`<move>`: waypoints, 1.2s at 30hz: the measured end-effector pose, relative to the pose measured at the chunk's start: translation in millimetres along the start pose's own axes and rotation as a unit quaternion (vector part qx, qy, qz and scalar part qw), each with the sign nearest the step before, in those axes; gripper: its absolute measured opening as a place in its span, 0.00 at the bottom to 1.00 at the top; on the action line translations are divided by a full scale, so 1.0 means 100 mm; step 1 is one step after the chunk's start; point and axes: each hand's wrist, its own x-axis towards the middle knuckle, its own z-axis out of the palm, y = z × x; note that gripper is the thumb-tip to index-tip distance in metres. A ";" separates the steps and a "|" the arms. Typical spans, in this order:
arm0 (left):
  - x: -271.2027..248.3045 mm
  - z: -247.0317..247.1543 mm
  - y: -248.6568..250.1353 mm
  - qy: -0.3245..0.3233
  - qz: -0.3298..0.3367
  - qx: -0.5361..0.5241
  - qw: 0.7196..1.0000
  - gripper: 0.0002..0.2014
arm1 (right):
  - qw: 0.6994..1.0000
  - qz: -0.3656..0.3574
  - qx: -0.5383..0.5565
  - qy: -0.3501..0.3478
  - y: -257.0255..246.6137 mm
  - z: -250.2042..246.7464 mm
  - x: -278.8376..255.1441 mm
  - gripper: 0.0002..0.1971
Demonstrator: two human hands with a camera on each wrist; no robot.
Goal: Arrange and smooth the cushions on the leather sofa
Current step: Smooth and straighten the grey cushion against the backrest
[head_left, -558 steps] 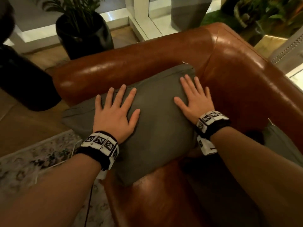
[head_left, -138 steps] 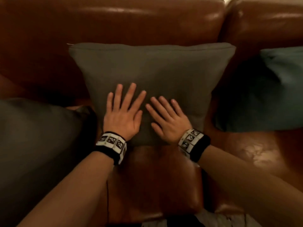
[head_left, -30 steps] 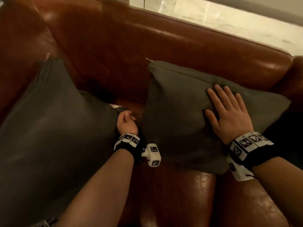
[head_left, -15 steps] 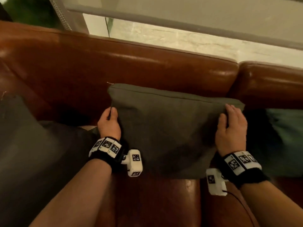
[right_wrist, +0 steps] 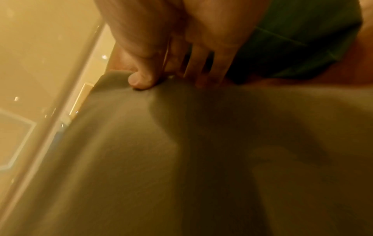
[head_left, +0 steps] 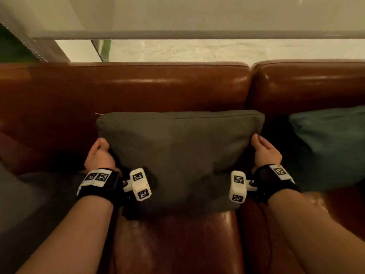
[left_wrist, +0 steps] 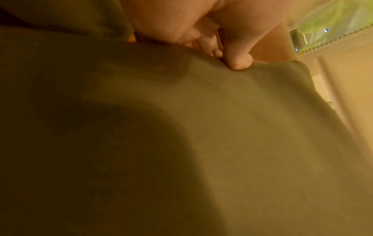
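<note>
A grey-green cushion stands upright against the backrest of the brown leather sofa. My left hand grips its left edge, thumb on the front and fingers behind. My right hand grips its right edge the same way. In the left wrist view the thumb presses into the cushion fabric. The right wrist view shows the thumb on the front of the cushion and the fingers behind its edge.
A teal cushion leans against the backrest at the right. Another dark grey cushion lies at the lower left. Behind the sofa runs a glass wall with a grey rail. The leather seat shows between my forearms.
Both hands have slid to the cushion's side edges and closed round them, thumbs in front. The cushion now stands squarer against the backrest, and my view has centred on it.
</note>
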 end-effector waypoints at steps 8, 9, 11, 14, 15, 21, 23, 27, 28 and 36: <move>-0.26 -0.06 -0.43 -0.073 -0.081 0.011 0.994 0.19 | 0.989 0.087 -0.037 -0.116 0.33 -0.13 0.12 0.29; -0.22 -0.05 -0.46 -0.061 -0.060 0.039 0.996 0.22 | 0.990 0.078 -0.057 -0.105 0.32 -0.09 0.12 0.24; -0.10 -0.03 -0.40 -0.021 -0.047 0.060 0.997 0.22 | 0.993 0.051 -0.093 -0.044 0.31 -0.05 0.18 0.21; 0.03 -0.02 -0.30 0.031 -0.099 0.061 0.993 0.24 | 0.996 0.071 -0.046 0.012 0.26 -0.02 0.16 0.19; 0.03 -0.02 -0.29 0.039 -0.115 0.069 0.990 0.24 | 0.996 0.079 -0.025 0.016 0.26 -0.03 0.15 0.19; -0.31 -0.19 -0.58 0.007 -0.061 0.029 0.998 0.19 | 0.990 0.128 0.027 -0.052 0.70 -0.25 0.22 0.24; -0.36 -0.30 -0.85 -0.009 -0.154 0.020 0.988 0.21 | 0.983 0.160 0.024 -0.083 1.15 -0.42 0.40 0.32; -0.25 -0.34 -1.08 -0.037 -0.193 0.104 0.975 0.14 | 0.980 0.160 -0.102 -0.063 1.06 -0.26 0.25 0.18; -0.20 -0.33 -1.07 -0.022 -0.190 0.122 0.974 0.17 | 0.982 0.146 -0.115 -0.041 1.07 -0.25 0.30 0.16; -0.24 -0.35 -1.13 0.056 -0.149 0.105 0.982 0.16 | 0.979 0.107 -0.170 -0.046 1.16 -0.41 0.30 0.18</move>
